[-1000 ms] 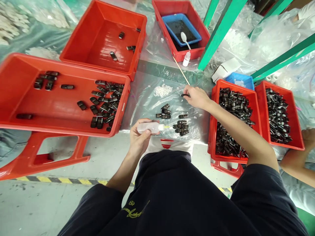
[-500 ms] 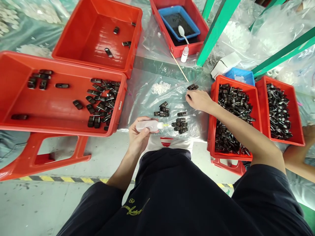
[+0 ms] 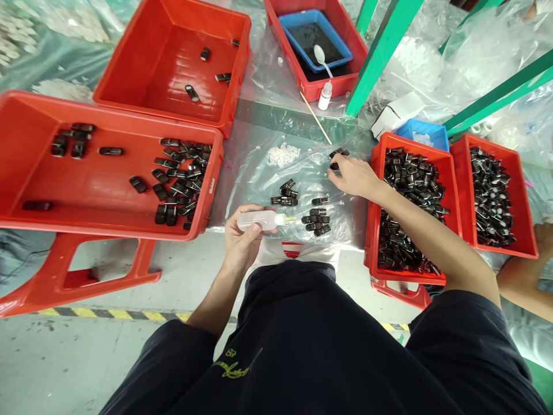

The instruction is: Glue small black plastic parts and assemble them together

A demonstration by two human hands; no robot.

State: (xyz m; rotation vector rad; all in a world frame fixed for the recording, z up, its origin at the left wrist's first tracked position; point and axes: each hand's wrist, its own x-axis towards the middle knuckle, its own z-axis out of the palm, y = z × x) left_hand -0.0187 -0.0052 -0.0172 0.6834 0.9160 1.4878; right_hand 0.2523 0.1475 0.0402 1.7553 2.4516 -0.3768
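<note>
My left hand (image 3: 242, 237) is wrapped round a small clear squeeze bottle (image 3: 259, 220), its yellow nozzle pointing right toward a cluster of small black parts (image 3: 317, 222) on the plastic sheet. My right hand (image 3: 356, 176) reaches across the sheet, fingers curled over a few black parts (image 3: 338, 154) at its fingertips. More black parts (image 3: 286, 194) lie between the hands. A little heap of white pellets (image 3: 283, 154) sits farther back.
Red bins (image 3: 26, 173) (image 3: 142, 75) on the left hold scattered black parts. Two red bins (image 3: 375, 190) (image 3: 525, 219) on the right are full of them. A blue tray (image 3: 287, 23) with spoon, a dropper bottle (image 3: 324, 95), a stick, green frame legs. Another person's hand (image 3: 543, 239) at far right.
My right hand drew back from the far spot, then settled over black parts beside the right bin. The left hand and bottle stayed put.
</note>
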